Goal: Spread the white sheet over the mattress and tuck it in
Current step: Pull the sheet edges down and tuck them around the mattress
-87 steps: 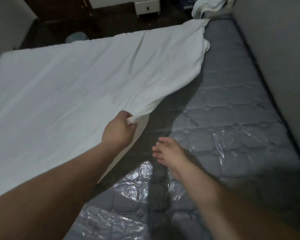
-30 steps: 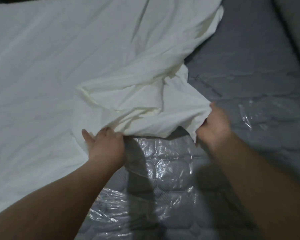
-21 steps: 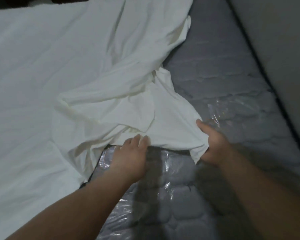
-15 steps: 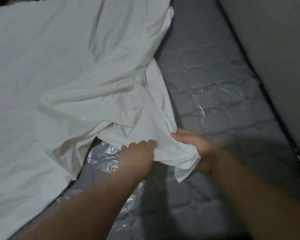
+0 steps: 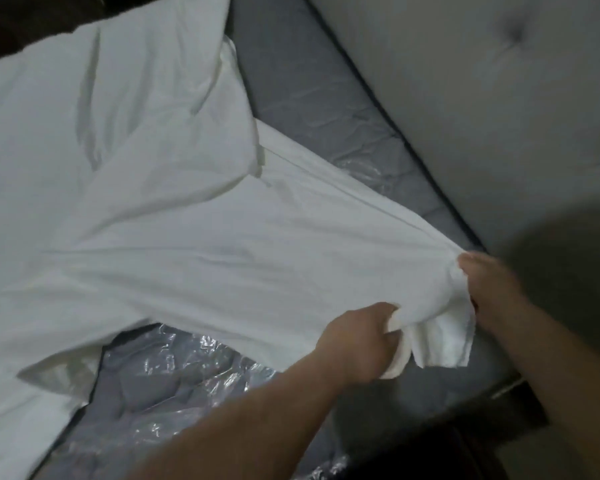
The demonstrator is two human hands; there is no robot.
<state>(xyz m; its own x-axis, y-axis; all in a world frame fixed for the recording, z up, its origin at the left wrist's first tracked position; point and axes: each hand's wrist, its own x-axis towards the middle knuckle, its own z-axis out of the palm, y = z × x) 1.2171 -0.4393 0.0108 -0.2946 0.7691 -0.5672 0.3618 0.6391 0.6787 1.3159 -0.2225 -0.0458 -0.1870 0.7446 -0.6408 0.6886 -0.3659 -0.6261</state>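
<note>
The white sheet [image 5: 187, 244] lies rumpled over most of the grey quilted mattress [image 5: 326, 109], which is partly wrapped in clear plastic. One corner of the sheet is stretched toward the mattress's near right corner. My left hand [image 5: 361, 337] grips a bunched fold of that corner from below. My right hand [image 5: 489, 289] pinches the same corner just to the right, close to the headboard. A short flap of sheet hangs between the two hands.
A grey tufted headboard [image 5: 482, 98] runs along the right side of the mattress. Bare mattress with crinkled plastic [image 5: 174, 375] shows below the sheet at the bottom centre. Dark floor [image 5: 465, 455] lies past the near corner, and more dark floor at top left.
Both hands have pulled the sheet's corner to the right, across the bare mattress to its corner by the headboard. The bunched folds have stretched out flatter.
</note>
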